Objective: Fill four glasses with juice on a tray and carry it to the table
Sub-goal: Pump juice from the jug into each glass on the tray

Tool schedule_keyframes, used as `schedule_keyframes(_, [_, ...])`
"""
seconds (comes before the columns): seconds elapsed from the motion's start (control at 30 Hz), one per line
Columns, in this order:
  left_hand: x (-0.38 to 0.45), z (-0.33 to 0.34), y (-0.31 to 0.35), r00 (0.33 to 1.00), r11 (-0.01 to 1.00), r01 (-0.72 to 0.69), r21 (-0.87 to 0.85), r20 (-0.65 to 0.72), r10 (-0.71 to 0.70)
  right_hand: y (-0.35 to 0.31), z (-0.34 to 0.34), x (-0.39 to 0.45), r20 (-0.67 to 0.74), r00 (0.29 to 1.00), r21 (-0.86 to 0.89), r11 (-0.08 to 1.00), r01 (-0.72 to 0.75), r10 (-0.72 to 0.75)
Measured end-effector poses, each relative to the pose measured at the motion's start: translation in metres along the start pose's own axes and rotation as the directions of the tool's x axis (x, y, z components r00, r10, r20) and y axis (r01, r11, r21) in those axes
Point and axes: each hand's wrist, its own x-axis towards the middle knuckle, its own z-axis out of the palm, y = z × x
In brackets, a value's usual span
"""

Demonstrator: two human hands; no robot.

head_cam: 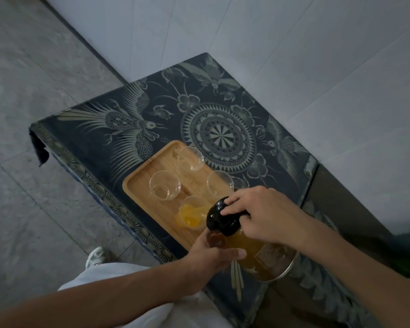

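While hands (234, 233) tilt jug (251, 247) | tray (137, 188) on patterned cloth (152, 110) | tiled walls (294, 43)

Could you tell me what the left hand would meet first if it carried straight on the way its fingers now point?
The left hand already holds the juice jug, fingers pointing right across its body. Continuing that way, it would likely meet only the jug, though depth is unclear.

Tilted juice jug (251, 247) over wooden tray (137, 185); nearest glass (191, 213) partly filled.
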Motion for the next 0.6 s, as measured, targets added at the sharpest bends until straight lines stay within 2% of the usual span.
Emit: schedule_keyframes(0.6, [-0.013, -0.002, 0.001, 0.995, 0.993, 0.085, -0.080, 0.057, -0.081, -0.004, -0.003, -0.006, -0.013, 0.998, -0.009, 0.998, -0.054, 0.054])
